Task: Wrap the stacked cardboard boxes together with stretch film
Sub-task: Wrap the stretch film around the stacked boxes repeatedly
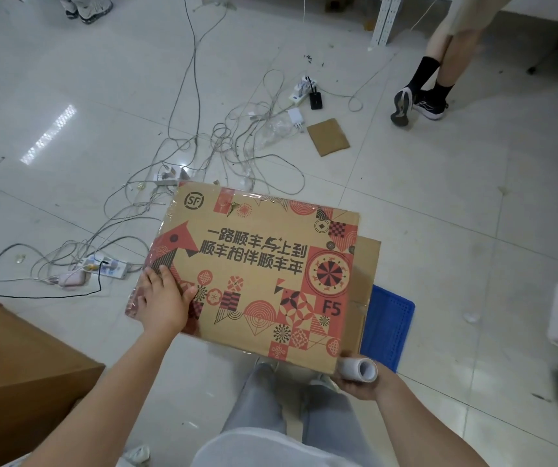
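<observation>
my left hand (164, 299) lies flat, fingers straight, pressing on the left edge of the printed cardboard boxes (260, 278), which are stacked flattened over a blue crate (389, 328) on the tiled floor (456, 203). film already shines over their left side. my right hand (360, 382) curls around the stretch film roll (358, 368) at the stack's near right corner.

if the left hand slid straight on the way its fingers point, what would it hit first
Probably nothing soon: the left hand lies flat on the printed cardboard box, fingers pointing toward its far left edge. Past that edge come the cables on the floor, lower down.
</observation>
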Motion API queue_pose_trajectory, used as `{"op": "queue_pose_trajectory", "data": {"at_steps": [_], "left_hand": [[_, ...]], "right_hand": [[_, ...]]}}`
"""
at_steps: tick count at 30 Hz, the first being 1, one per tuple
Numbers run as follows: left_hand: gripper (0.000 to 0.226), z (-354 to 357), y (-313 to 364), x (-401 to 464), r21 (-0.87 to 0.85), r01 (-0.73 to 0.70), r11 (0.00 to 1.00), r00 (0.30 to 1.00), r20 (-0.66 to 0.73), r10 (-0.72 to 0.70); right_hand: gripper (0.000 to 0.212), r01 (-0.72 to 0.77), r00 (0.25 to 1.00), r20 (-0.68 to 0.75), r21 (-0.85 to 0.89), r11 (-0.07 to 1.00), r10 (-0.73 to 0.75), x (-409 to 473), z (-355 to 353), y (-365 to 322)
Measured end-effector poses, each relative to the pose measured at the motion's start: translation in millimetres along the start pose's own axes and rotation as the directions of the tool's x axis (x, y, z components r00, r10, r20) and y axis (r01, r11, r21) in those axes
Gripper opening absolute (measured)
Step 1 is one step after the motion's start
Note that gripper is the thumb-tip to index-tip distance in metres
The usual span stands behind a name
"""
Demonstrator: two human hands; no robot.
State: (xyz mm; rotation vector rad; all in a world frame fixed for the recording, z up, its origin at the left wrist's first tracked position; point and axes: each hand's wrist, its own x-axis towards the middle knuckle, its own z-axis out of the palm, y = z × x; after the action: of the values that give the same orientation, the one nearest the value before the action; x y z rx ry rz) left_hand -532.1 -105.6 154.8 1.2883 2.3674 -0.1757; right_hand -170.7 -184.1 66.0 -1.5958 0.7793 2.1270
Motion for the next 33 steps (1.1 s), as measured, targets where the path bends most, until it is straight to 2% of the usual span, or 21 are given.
{"op": "queue_pose_trajectory", "data": {"at_steps": [2,5,7,8,10,11,13,16,21,24,26,28,30,33], "left_hand": [[0.078,-1.1,5.5,-1.2,-0.044,0.032,0.998,0.999,0.004,-0.032],[0.078,-3.3,8.4,0.9,-0.047,0.048,0.998,0.999,-0.006,-0.048],[0.079,-3.3,8.1,1.5,-0.050,0.055,0.997,0.998,-0.007,-0.056],[0.079,-3.2,7.8,1.2,-0.054,0.059,0.997,0.998,-0.008,-0.060],[0.078,-2.4,7.3,1.0,-0.054,0.059,0.997,0.998,-0.009,-0.059],[0.078,-2.3,7.3,1.1,-0.053,0.059,0.997,0.998,-0.006,-0.059],[0.078,-2.5,7.7,1.6,-0.058,0.060,0.997,0.998,-0.001,-0.060],[0.078,-1.2,8.6,2.8,-0.065,0.065,0.996,0.998,-0.002,-0.066],[0.078,0.1,7.3,4.7,-0.082,0.066,0.994,0.998,-0.013,-0.068],[0.078,1.3,7.5,6.1,-0.090,0.059,0.994,0.998,-0.021,-0.061],[0.078,2.0,6.2,6.3,-0.089,0.059,0.994,0.998,-0.025,-0.062],[0.077,2.4,4.9,6.5,-0.088,0.051,0.995,0.998,-0.028,-0.054],[0.077,1.5,4.7,6.2,-0.089,0.050,0.995,0.998,-0.029,-0.053],[0.076,0.2,5.0,7.3,-0.097,0.048,0.994,0.998,-0.027,-0.051]], "right_hand": [[0.022,0.043,0.996,-0.076,-0.121,0.992,-0.053,2.4,-7.5,-2.5],[0.030,0.013,0.993,-0.112,-0.201,0.980,-0.036,10.4,-14.6,-3.3],[0.027,0.040,0.996,-0.076,-0.080,0.996,-0.046,15.9,-9.7,-10.1],[0.027,0.062,0.994,-0.086,-0.086,0.994,-0.070,15.1,-7.0,-10.7],[0.044,0.016,0.998,-0.067,-0.053,0.998,-0.019,18.8,-10.1,-14.8],[0.047,-0.012,0.997,-0.070,-0.036,0.999,0.010,19.1,-9.4,-16.9],[0.039,-0.053,0.995,-0.082,0.043,0.998,0.056,26.7,-11.7,-20.2],[0.032,-0.050,0.995,-0.085,0.036,0.998,0.053,30.2,-11.4,-21.6],[0.005,0.115,0.983,-0.131,-0.119,0.986,-0.130,25.0,-0.5,-22.5],[0.012,0.168,0.974,-0.125,-0.166,0.972,-0.190,30.5,-4.4,-21.3],[0.024,0.125,0.974,-0.169,-0.162,0.979,-0.153,31.1,-8.5,-22.2],[0.018,0.108,0.974,-0.174,-0.211,0.971,-0.146,25.1,-7.7,-27.5],[0.008,0.070,0.971,-0.191,-0.338,0.938,-0.142,23.1,-8.1,-35.3],[0.005,0.004,0.980,-0.176,-0.442,0.897,-0.091,27.1,-9.1,-46.5]]}}
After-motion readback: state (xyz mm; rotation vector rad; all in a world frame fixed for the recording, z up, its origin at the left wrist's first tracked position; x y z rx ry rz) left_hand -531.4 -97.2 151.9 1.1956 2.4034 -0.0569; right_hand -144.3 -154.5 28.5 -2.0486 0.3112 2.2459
